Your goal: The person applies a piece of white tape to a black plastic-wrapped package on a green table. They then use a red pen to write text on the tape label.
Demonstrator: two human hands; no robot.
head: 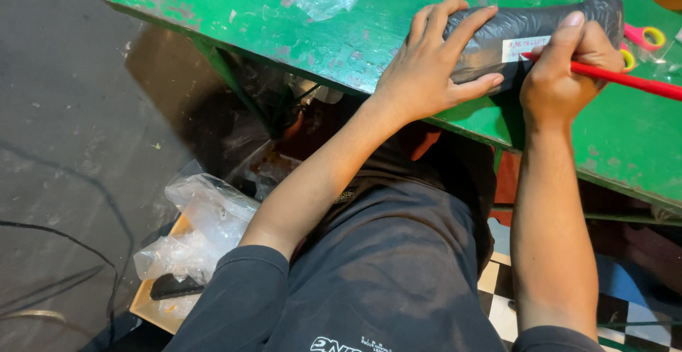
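Pinching a red pen (625,79), the right hand (565,75) sets its tip on the white label (524,46) of a black wrapped bundle (529,29) near the green table's (284,18) front edge. Spread flat, the left hand (426,64) should press firmly, steadying the slippery wrap.

Black plastic-wrapped package (526,36), oblong, on green counter (341,32); white rectangular label (524,46) on its side. Clear bags (202,235) on floor.

One black package (529,36), one red pen (625,80)
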